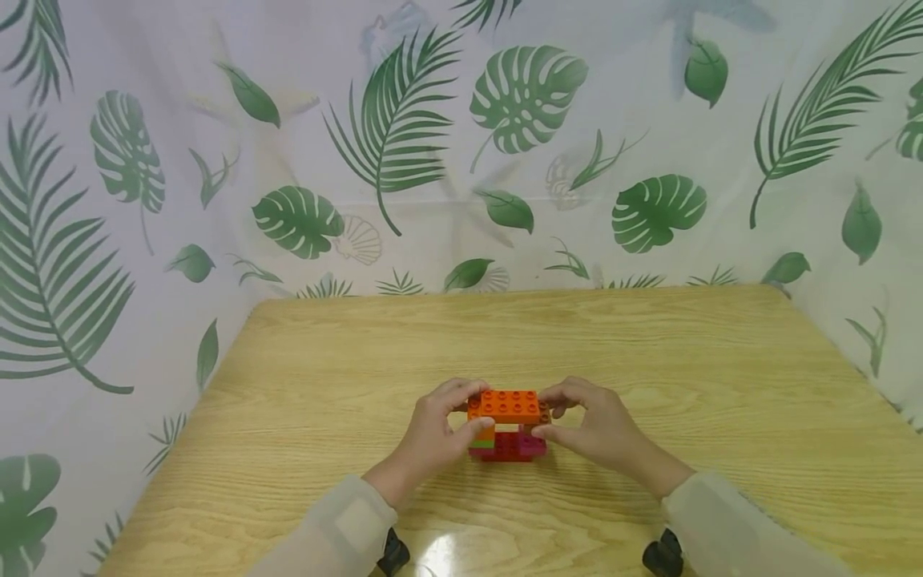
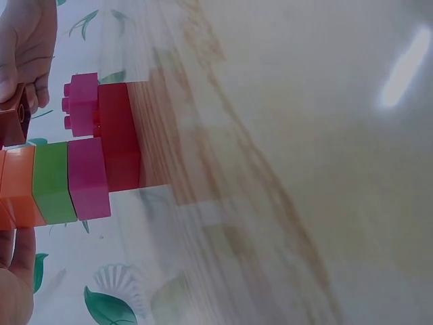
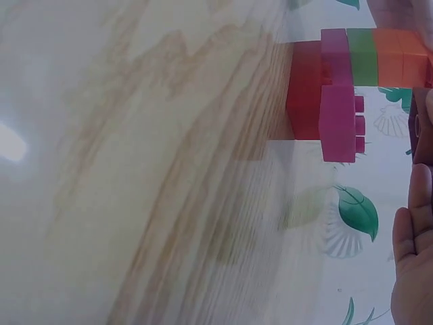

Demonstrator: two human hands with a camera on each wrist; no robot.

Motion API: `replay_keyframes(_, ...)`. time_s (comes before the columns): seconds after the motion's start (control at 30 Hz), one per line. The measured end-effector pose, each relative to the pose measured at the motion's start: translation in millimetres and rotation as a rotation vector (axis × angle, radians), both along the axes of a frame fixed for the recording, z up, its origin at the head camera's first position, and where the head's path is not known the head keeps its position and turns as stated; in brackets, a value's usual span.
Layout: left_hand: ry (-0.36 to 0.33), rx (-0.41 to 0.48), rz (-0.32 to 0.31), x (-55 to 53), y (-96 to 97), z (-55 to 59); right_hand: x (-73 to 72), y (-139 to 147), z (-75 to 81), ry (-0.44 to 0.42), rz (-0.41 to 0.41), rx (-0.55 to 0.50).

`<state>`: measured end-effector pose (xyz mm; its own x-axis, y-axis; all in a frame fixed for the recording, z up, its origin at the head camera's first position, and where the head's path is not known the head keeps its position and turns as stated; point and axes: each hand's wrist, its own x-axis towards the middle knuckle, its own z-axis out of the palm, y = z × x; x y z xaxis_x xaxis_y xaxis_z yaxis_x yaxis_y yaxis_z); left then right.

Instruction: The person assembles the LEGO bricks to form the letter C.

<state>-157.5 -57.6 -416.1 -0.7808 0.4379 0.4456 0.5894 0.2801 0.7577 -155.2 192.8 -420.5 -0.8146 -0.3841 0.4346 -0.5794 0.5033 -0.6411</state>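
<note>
A toy-brick structure stands on the table. Its red base brick (image 1: 507,458) carries a magenta brick (image 2: 88,179) on the left, topped by a green brick (image 2: 54,183) and orange ones (image 2: 18,186). On the base's right end sits another magenta brick (image 3: 338,124), studs bare. A long orange brick (image 1: 509,407) spans across the top. My left hand (image 1: 438,425) pinches the left stack, thumb in front and fingers behind. At the right end, my right hand (image 1: 602,423) pinches a brown brick (image 3: 423,128) under the long one, with a gap above the right magenta brick.
The wood-grain table (image 1: 346,344) stretches around the structure. A white leaf-patterned cloth (image 1: 447,144) rises behind the table and along its sides. Small black devices (image 1: 663,553) sit by both sleeves, near the front.
</note>
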Motion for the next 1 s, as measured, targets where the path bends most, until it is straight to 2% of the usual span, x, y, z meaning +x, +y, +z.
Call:
replay_keyframes(0.17,0.011,-0.001,-0.002,-0.8,0.4,0.0,-1.1,1,-0.4,0.053,0.011,0.01)
replay_keyframes(0.47,0.017,-0.001,-0.002,-0.8,1.1,1.2,-1.7,3,1.3,0.056,0.018,0.026)
replay_keyframes(0.67,-0.054,0.019,0.002,-1.0,0.6,2.3,-1.4,3,1.9,0.09,0.04,0.032)
replay_keyframes(0.77,-0.107,0.038,0.008,2.8,1.8,8.5,-1.5,3,2.6,0.096,0.046,0.046)
replay_keyframes(0.9,-0.177,0.075,0.013,3.2,1.2,6.5,-1.2,3,3.6,0.085,0.048,0.068)
replay_keyframes(1.0,-0.205,0.085,0.007,-1.0,-2.8,-3.0,-1.2,3,4.1,0.074,0.053,0.078)
